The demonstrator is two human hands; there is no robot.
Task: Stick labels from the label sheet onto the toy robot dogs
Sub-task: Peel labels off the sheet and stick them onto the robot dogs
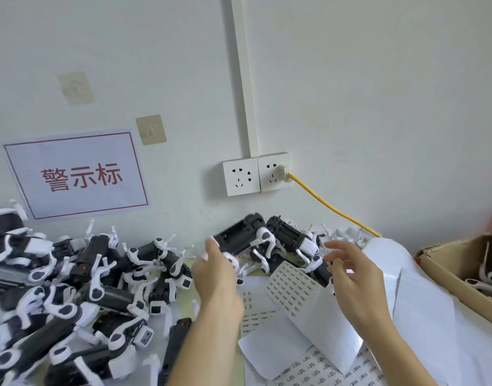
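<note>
A black and white toy robot dog (239, 237) lies belly up near the wall, its battery bay showing. My left hand (217, 277) stretches toward its left end with straight fingers, the fingertips right at the dog's edge. My right hand (353, 277) hovers with spread fingers over a curled label sheet (292, 285) covered in small printed labels, holding nothing. More label sheets (322, 366) lie flat under my right forearm. Another dog (290, 236) lies just behind my right fingertips.
A big pile of toy dogs (86, 288) fills the left side. A cardboard box (448, 277) with dogs inside stands at the right. White backing paper (412, 291) lies beside it. Wall sockets (256, 175) feed a yellow cable (331, 207); a red-lettered sign (77, 175) hangs left.
</note>
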